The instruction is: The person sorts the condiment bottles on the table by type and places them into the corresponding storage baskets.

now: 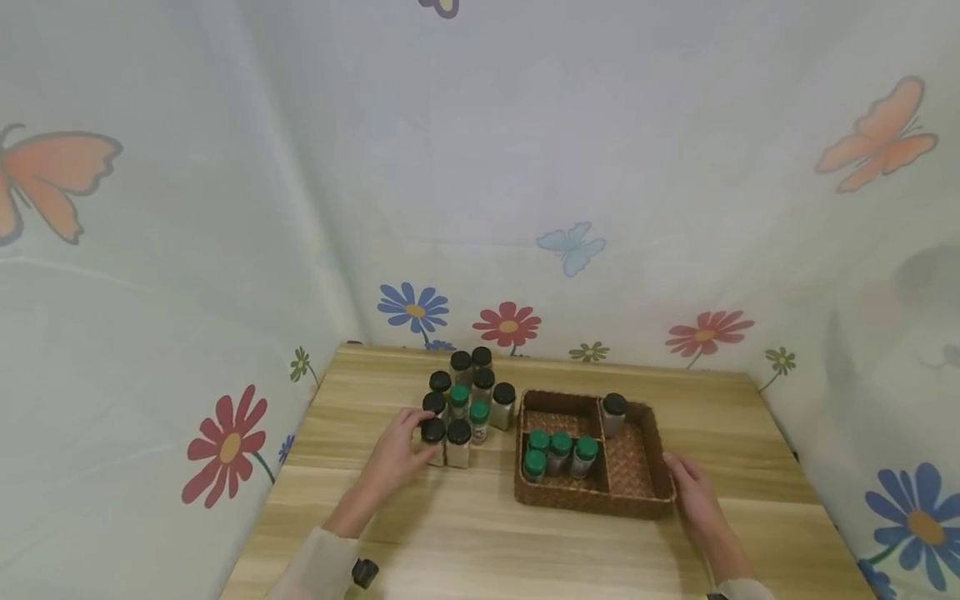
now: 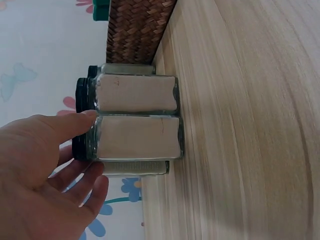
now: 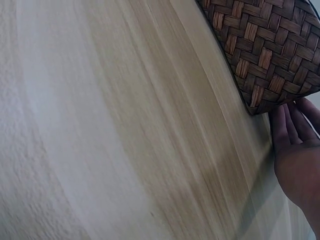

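Observation:
My left hand [image 1: 396,450] is at the front left of a group of spice jars. Its thumb and fingers pinch a square glass jar [image 2: 140,137] of beige powder around its black lid, and the jar stands upright on the table. Right beside it stands a similar black-lidded jar [image 2: 137,93]. My right hand [image 1: 697,496] touches the right outer wall of a brown woven basket [image 1: 592,504]. In the right wrist view, its fingers [image 3: 295,125] lie fairly straight against the weave; the thumb is not clearly seen.
Several black-lidded jars [image 1: 503,404] and two green-capped ones [image 1: 478,417] stand left of the basket. Inside the divided basket, green-capped jars [image 1: 585,454] fill the front left compartment, and a black-lidded jar [image 1: 614,412] stands in the right one. A patterned curtain [image 1: 570,167] hangs behind the wooden table [image 1: 465,542].

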Available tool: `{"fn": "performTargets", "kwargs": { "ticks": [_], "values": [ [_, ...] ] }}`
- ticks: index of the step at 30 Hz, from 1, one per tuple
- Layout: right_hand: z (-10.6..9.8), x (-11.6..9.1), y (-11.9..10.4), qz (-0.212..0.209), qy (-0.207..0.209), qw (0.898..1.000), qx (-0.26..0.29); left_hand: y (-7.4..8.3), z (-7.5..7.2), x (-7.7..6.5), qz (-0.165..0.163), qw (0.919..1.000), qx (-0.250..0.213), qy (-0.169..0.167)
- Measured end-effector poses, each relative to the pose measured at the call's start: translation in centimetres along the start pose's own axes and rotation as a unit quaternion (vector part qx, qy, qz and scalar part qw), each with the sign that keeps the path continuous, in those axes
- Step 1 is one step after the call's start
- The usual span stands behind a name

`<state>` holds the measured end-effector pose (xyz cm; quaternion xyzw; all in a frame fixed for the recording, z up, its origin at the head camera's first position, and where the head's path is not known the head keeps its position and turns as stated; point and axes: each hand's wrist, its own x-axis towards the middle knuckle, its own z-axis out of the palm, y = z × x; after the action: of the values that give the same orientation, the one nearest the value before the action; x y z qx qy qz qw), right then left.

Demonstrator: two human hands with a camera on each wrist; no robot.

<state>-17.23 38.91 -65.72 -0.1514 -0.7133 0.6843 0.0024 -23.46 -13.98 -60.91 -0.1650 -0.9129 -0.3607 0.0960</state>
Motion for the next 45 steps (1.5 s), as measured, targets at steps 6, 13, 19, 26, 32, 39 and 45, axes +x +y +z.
{"fn": "performTargets", "kwargs": {
  "ticks": [6,13,19,26,32,39,45],
  "values": [
    [0.2,-0.2,0.0,0.004,-0.002,1.000,-0.022,-0.6,0.1,0.1,0.010,0.9999,-0.006,-0.001],
    [0.1,-0.3,-0.1,0.022,-0.001,0.999,-0.030,-1.0,-0.1,0.1,0.018,0.9995,-0.022,-0.013],
    [-0.3,-0.3,0.1,-0.001,0.006,1.000,-0.014,-1.2,0.0,0.1,0.018,0.9978,-0.053,-0.033],
    [-0.5,-0.2,-0.2,0.006,0.012,0.999,-0.029,-1.8,0.4,0.2,0.002,0.9976,-0.050,-0.048],
    [-0.1,0.3,-0.5,0.024,0.000,0.999,-0.033,-2.3,0.0,0.3,-0.017,0.9960,-0.067,-0.056],
    [0.0,0.0,-1.2,0.013,-0.015,1.000,-0.002,-2.5,-0.5,-0.2,0.003,0.9963,-0.062,-0.059],
    [-0.3,0.0,-1.4,0.028,-0.027,0.999,-0.033,-2.4,-1.1,-1.0,0.046,0.9959,-0.050,-0.059]
  ]
}}
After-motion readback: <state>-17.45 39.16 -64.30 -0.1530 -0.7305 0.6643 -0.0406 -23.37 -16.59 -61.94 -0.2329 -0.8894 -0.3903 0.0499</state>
